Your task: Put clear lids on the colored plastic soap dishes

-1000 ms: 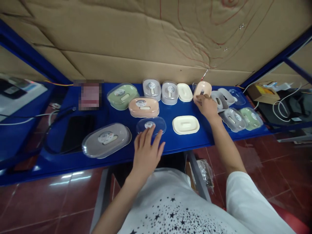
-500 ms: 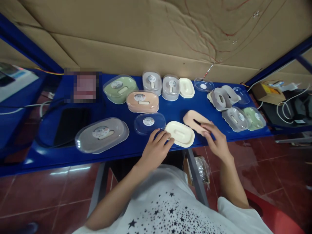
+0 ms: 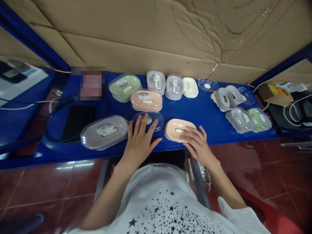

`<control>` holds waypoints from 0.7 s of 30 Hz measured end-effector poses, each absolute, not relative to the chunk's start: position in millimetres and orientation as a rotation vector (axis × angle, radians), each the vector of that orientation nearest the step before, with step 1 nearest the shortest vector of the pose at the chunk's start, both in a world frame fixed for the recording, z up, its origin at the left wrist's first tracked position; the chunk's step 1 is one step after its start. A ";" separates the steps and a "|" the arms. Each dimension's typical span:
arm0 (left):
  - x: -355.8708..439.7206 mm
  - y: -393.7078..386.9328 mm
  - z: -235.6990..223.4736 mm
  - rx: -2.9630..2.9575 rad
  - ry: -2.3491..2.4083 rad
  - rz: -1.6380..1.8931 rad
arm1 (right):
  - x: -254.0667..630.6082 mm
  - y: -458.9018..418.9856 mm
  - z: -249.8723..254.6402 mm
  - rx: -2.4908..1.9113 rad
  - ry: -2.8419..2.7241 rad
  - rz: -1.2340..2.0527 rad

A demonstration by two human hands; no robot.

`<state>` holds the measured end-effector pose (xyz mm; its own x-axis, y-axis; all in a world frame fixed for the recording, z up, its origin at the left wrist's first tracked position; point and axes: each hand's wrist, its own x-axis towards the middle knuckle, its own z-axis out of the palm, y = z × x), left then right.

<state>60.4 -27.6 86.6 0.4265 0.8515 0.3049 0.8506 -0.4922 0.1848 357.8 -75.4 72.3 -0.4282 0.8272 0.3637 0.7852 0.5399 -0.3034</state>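
My left hand (image 3: 140, 140) lies flat with fingers spread on a clear oval lid (image 3: 156, 119) at the front of the blue table (image 3: 209, 113). My right hand (image 3: 198, 144) rests with fingers stretched over the right end of a peach soap tray (image 3: 173, 127), which sits on top of a cream tray so that only a cream rim shows beneath. Just behind the lid stands a closed peach soap box (image 3: 146, 100). A large grey box with a clear lid (image 3: 104, 131) lies to the left of my left hand.
Along the back stand a green box (image 3: 125, 87), two grey boxes (image 3: 165, 85), a cream tray (image 3: 190, 87) and a loose clear lid (image 3: 208, 85). At the right lie grey trays (image 3: 226, 97), a grey box (image 3: 239, 119) and a green box (image 3: 259, 119). A black phone (image 3: 73, 122) lies left.
My right hand carried the peach tray from the back row to the front and set it onto the cream tray. My left hand moved from the cream tray back onto the clear lid.
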 end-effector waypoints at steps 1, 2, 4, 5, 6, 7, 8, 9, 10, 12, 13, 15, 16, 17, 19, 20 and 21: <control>56.1 -29.6 87.8 2.639 1.597 0.542 | 364.2 -75.1 72.5 -1.361 -2.271 0.086; 53.0 -32.3 89.2 2.639 1.588 0.518 | 371.1 -74.7 72.7 -1.416 -2.226 0.060; 50.0 -38.4 91.2 2.656 1.537 0.505 | 384.5 -73.4 73.0 -1.502 -2.126 0.049; 49.9 -41.0 91.6 2.661 1.510 0.524 | 389.7 -72.7 73.2 -1.535 -2.079 0.064; 50.7 -42.8 91.1 2.660 1.489 0.564 | 393.2 -72.1 73.4 -1.563 -2.039 0.085; 52.0 -43.7 89.8 2.647 1.478 0.630 | 394.6 -71.7 73.6 -1.585 -2.007 0.108; 54.0 -43.5 87.8 2.616 1.476 0.723 | 393.5 -71.5 73.7 -1.599 -1.986 0.125; 56.6 -42.6 85.2 2.567 1.476 0.841 | 390.1 -71.5 73.7 -1.603 -1.979 0.136; 59.8 -40.9 82.2 2.501 1.474 0.964 | 384.5 -71.7 73.3 -1.600 -1.984 0.144; 68.1 -36.3 76.6 2.375 1.447 1.159 | 368.6 -72.1 71.9 -1.581 -2.013 0.154; 73.0 -33.8 74.4 2.350 1.422 1.203 | 359.7 -72.1 71.0 -1.568 -2.021 0.165; 82.9 -29.1 72.1 2.395 1.369 1.180 | 342.9 -71.0 69.7 -1.545 -2.000 0.214; 87.5 -27.1 72.0 2.448 1.341 1.135 | 336.2 -69.9 69.5 -1.527 -1.976 0.241; 91.3 -25.5 72.7 2.504 1.313 1.089 | 331.0 -68.2 69.8 -1.506 -1.959 0.265; 96.2 -23.7 75.3 2.593 1.268 1.032 | 325.6 -63.5 71.2 -1.470 -1.975 0.291; 97.2 -23.5 76.8 2.627 1.249 1.019 | 325.0 -60.7 72.1 -1.455 -2.005 0.291; 97.2 -23.8 78.1 2.656 1.233 1.008 | 325.5 -57.9 72.9 -1.443 -2.038 0.287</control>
<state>97.2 -23.8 78.1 0.4712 0.6971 0.5404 0.6679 -0.6822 0.2976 325.5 -57.9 72.9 -0.2131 0.9092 0.3577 0.7749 0.3803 -0.5049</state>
